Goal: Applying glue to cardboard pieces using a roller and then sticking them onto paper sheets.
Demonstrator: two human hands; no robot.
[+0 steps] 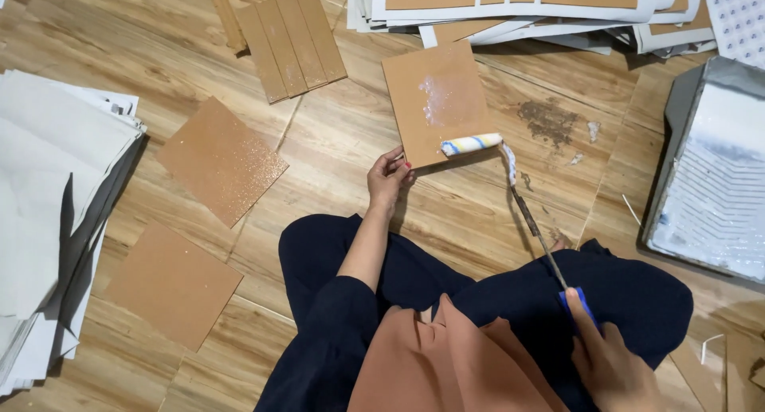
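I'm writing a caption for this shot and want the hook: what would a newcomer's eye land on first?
First, the small yellow-and-white striped paint roller at centre, resting on the near edge of a square brown cardboard tile smeared with white glue. The left hand pins the tile's near corner, while the right hand grips the roller's blue handle at lower right. A grey paint tray sits on the floor at right.

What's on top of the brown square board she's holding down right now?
On the board: a white glue patch and the striped roller at its near edge. The left hand pins a corner. Anything under the roller is hidden.
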